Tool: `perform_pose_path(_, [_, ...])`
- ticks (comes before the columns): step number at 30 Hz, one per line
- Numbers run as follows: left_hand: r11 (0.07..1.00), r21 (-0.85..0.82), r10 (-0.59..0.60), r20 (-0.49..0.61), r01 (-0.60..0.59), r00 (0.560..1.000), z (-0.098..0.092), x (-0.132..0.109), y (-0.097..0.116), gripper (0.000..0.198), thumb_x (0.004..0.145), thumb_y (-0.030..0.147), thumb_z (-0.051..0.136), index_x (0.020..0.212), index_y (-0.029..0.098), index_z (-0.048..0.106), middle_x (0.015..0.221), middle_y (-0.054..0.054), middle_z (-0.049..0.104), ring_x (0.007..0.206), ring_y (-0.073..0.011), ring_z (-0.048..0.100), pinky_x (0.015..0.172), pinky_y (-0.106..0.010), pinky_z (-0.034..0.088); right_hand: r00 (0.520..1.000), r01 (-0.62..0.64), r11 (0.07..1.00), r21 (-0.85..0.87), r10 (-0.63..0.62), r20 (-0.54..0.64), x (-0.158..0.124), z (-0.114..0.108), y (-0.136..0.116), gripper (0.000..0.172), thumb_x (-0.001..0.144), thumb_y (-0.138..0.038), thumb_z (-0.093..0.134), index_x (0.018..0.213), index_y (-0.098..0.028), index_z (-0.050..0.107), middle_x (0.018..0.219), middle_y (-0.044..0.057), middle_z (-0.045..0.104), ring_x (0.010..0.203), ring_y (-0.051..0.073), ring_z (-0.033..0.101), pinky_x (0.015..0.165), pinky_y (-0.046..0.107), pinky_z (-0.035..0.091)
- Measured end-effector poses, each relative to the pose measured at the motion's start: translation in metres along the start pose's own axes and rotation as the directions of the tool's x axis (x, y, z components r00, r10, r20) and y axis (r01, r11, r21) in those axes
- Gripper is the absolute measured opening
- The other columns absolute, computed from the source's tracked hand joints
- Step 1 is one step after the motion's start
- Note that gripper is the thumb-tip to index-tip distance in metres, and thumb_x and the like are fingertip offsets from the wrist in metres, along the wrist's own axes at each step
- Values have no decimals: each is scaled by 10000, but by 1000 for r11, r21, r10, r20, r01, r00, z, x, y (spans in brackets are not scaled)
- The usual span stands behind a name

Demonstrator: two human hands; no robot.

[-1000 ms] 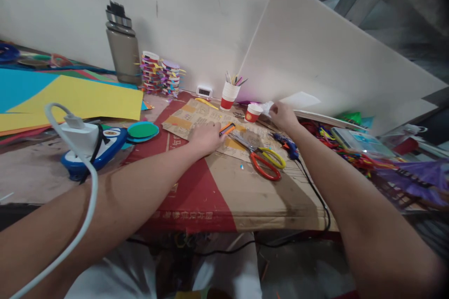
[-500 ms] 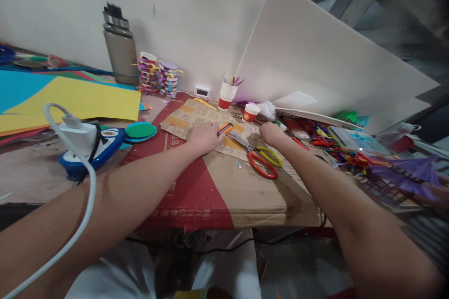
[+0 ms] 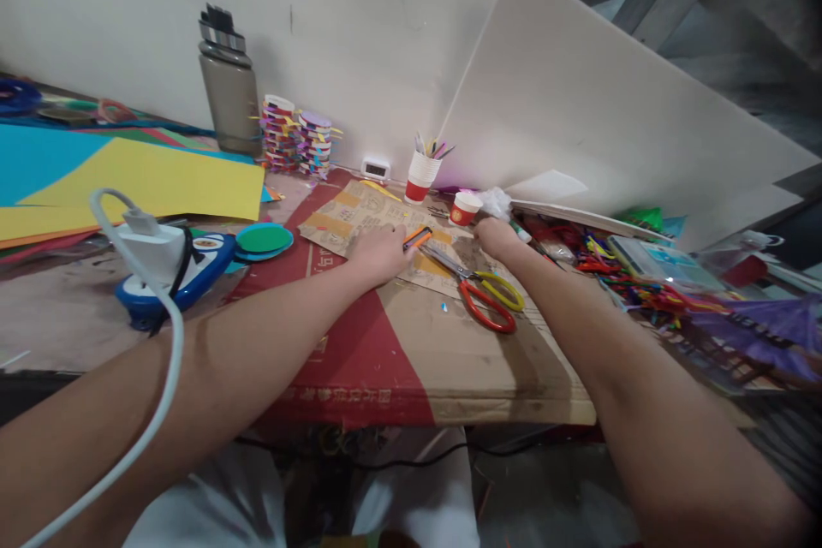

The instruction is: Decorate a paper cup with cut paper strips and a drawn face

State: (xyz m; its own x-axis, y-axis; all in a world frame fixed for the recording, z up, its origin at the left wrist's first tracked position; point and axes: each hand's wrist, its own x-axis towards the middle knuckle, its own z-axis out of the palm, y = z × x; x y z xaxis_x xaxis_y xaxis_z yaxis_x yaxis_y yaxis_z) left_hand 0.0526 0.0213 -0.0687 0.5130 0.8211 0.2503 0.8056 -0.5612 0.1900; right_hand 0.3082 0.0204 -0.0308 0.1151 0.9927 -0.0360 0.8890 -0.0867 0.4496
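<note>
My left hand (image 3: 384,253) rests palm down on a printed brown cardboard sheet (image 3: 347,211), its fingers lying on the surface and only partly visible. An orange and black cutter knife (image 3: 418,238) lies right beside its thumb side, close to touching. My right hand (image 3: 496,238) is closed near the sheet's right end, just below a small red and white paper cup (image 3: 463,209). What its fingers hold, if anything, is hidden. Between the hands lie scissors with one red and one yellow handle (image 3: 488,308), blades pointing away to the left.
A stack of cups with pencils (image 3: 420,177), a small white clock (image 3: 376,169), wrapped cup stacks (image 3: 314,145) and a bottle (image 3: 229,94) stand along the wall. Coloured paper (image 3: 147,180) and a blue power strip (image 3: 205,261) are left; craft supplies (image 3: 642,282) crowd the right.
The view has shifted slightly, so everything appears a little further right. Both hands, the scissors and the cutter knife keep nearly the same places on the table.
</note>
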Motion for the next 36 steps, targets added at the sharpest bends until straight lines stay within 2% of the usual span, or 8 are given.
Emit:
perform_pose_path(8, [1000,-16,-24,15,24,1000,-3,-2,2,434,919,510,398,1139,193,596,1168,-146,665,1074,-309,610,903,-426,445,999,34,999,-23,-34,-4,7,4,-6,319,857,-53,508,1100,-71,713,1168,227,686,1123,253,626,920,303,465])
perform_pose_path(17, [1000,-18,-8,9,8,1000,1,1,-1,434,921,509,395,1150,195,589,1160,-152,665,1075,-314,612,914,-441,443,920,-282,944,170,317,-232,-17,-14,19,383,925,-127,373,1136,-18,673,1139,272,673,1081,329,619,873,388,457])
perform_pose_path(21, [1000,-9,-19,14,19,1000,0,1,1,454,913,526,395,1132,182,596,1136,-158,670,1036,-321,625,869,-436,462,911,11,789,614,246,-332,-51,-36,0,238,867,-223,556,970,-116,741,915,110,746,833,213,652,773,303,474])
perform_pose_path(24, [1000,-5,-26,25,26,999,-4,-1,3,470,913,535,398,1149,177,590,1148,-158,664,1046,-319,619,873,-424,460,925,341,535,773,-47,-376,-91,-58,-36,210,843,-275,614,938,-155,759,819,36,741,744,167,636,716,278,481])
perform_pose_path(26, [999,-7,-37,59,38,998,-7,-2,4,470,919,518,405,1174,164,580,1138,-157,664,1046,-309,617,879,-410,456,851,512,337,790,-325,-413,-119,-74,-63,181,834,-224,617,930,-198,769,871,5,751,795,148,652,764,267,492])
perform_pose_path(30, [998,-17,-53,73,55,996,-8,-2,5,469,926,505,404,1195,160,573,1133,-153,663,1026,-294,611,875,-404,455,569,609,44,792,-721,-397,-157,-97,-106,345,814,-19,499,932,-200,769,955,-3,756,865,109,675,816,223,502])
perform_pose_path(33, [998,-25,-55,60,56,997,-4,0,4,482,913,537,409,1191,180,575,1149,-150,659,1043,-306,604,888,-425,448,359,619,-54,784,-868,-342,-165,-103,-122,464,739,96,422,922,-170,755,1020,13,749,935,102,674,867,218,493])
perform_pose_path(36, [998,-45,-51,60,54,997,-1,2,3,490,908,541,407,1204,188,571,1167,-157,650,1069,-317,593,895,-430,441,272,635,-118,764,-891,-364,-162,-102,-130,418,730,123,414,810,-139,729,1027,34,734,971,109,660,911,231,480])
